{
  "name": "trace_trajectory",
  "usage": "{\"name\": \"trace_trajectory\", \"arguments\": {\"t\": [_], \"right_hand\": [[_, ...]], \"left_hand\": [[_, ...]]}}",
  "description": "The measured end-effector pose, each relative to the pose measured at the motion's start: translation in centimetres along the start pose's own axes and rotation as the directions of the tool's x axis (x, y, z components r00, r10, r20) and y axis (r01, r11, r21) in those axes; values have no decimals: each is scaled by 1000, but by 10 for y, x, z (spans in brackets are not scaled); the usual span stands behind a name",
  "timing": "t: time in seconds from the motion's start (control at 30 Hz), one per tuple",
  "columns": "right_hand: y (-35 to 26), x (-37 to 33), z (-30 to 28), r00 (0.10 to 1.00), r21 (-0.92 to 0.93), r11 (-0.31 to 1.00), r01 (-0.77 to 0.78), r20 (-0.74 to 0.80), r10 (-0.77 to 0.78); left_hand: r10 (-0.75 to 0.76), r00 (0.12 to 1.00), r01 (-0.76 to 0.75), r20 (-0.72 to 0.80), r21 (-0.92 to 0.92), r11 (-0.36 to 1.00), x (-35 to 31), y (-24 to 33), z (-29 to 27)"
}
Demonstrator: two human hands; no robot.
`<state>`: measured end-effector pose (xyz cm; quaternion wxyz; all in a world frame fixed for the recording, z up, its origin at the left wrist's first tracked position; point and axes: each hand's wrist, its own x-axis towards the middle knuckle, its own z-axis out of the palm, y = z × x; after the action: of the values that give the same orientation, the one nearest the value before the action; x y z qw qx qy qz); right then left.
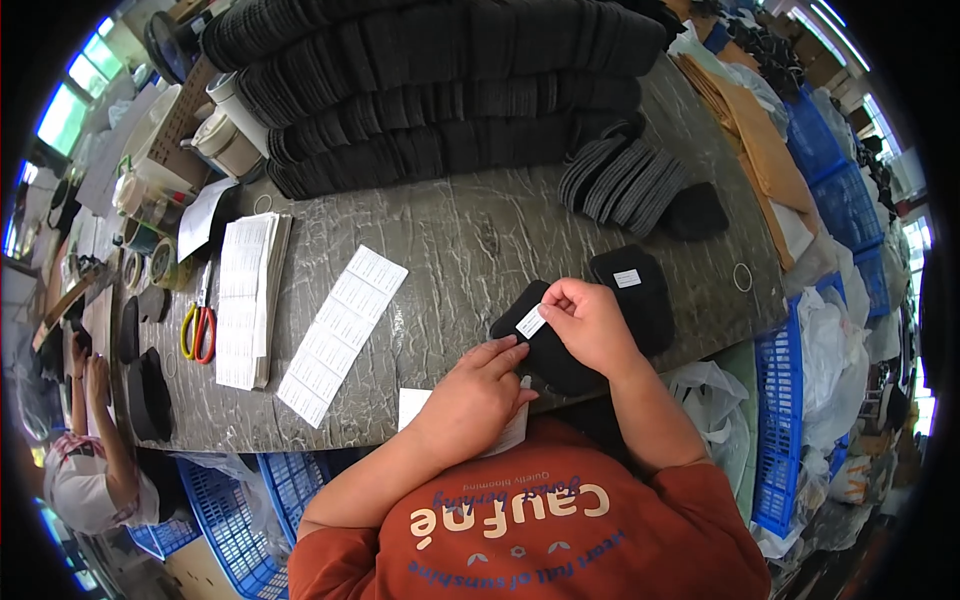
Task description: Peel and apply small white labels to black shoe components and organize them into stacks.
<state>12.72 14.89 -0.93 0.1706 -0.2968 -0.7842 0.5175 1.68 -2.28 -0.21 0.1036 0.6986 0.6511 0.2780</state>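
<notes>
My right hand [592,325] pinches the edge of a small white label [531,321] between thumb and fingers. The label lies against a black, rounded felt-like pad [560,365] near the table's front edge. My left hand [470,395] rests its fingertips on that pad, close to the label's lower end. A white label sheet [410,405] shows on both sides of the left palm, seemingly gripped in it; its middle is hidden. Just beyond my right hand, another black pad [640,290] carries a white label [627,278]. A long strip of printed labels [342,335] lies left of my hands.
Stacked black pads [450,90] fill the table's far side, with grey-edged pads [620,180] beside them. Label sheets [245,300] and red-and-yellow-handled scissors [200,325] lie left. Blue baskets [778,430] stand right. Another person's hand [95,385] is at far left.
</notes>
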Motion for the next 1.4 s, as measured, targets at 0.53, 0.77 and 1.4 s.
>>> {"name": "trace_trajectory", "arguments": {"t": [0.53,0.77,1.4], "right_hand": [[2,0,3,999,-74,997,35,-7,-36],[5,0,7,994,-155,988,-2,-112,-16],[0,-3,-35,942,-127,989,78,-316,-115]], "left_hand": [[2,999,-5,55,48,999,7,-1,-1],[4,995,-14,99,104,994,10,2,-2],[-36,993,50,113,-122,991,-5,-11,-7]]}}
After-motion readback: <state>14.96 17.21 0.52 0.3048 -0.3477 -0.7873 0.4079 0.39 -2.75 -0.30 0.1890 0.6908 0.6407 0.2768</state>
